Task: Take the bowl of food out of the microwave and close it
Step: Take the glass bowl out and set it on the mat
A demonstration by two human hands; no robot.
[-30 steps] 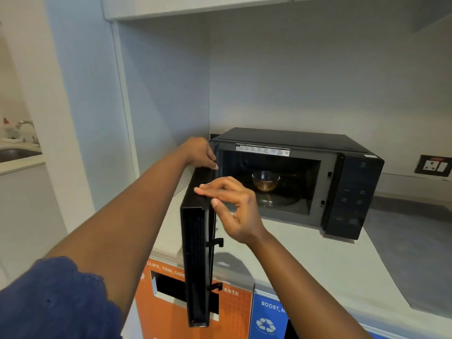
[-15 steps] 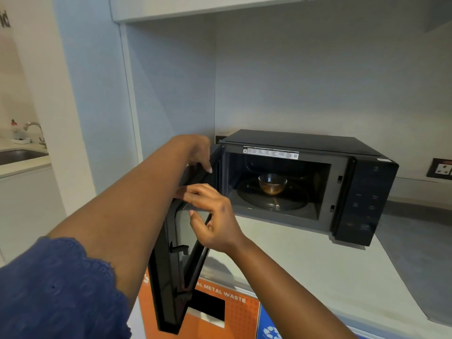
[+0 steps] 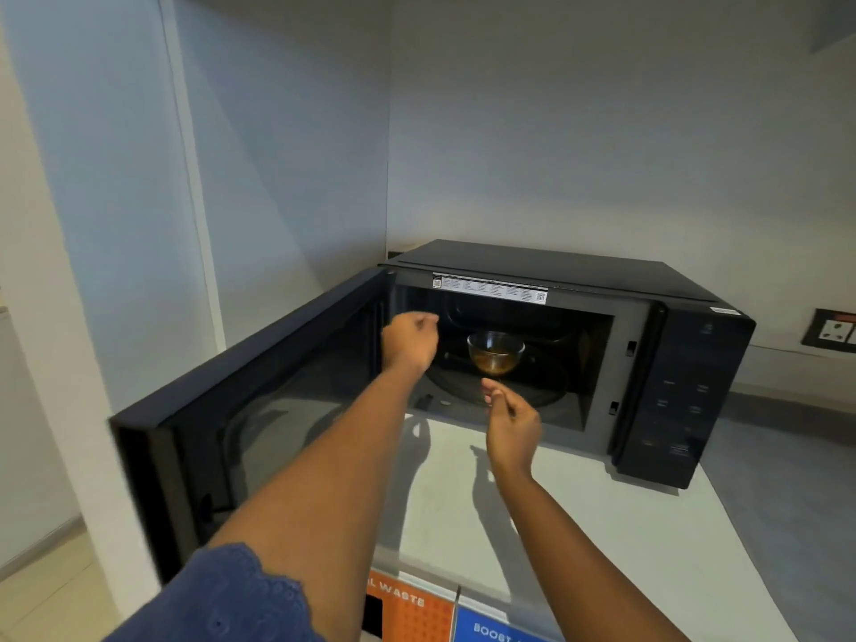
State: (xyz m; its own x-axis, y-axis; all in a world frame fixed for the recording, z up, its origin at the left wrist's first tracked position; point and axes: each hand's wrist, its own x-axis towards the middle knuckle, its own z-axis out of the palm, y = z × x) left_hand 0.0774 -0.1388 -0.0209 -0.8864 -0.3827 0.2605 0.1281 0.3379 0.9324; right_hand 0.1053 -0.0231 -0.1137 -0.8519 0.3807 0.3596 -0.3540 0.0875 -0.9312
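Note:
A black microwave (image 3: 695,391) stands on a white counter with its door (image 3: 259,410) swung wide to the left. Inside, on the turntable, sits a small glass bowl (image 3: 495,352) holding brown food. My left hand (image 3: 410,340) is at the cavity's left opening, just left of the bowl, fingers loosely curled and holding nothing. My right hand (image 3: 512,421) hovers in front of the cavity, just below the bowl, fingers apart and empty. Neither hand touches the bowl.
The white counter (image 3: 602,525) runs forward and to the right of the microwave. A wall socket (image 3: 833,329) sits at the right edge. Orange and blue waste-bin labels (image 3: 417,604) show below the counter's front edge. A white wall corner stands left of the door.
Both hands have let go of the door, which has swung fully wide to the left. The hands have moved forward to the cavity, close to the bowl.

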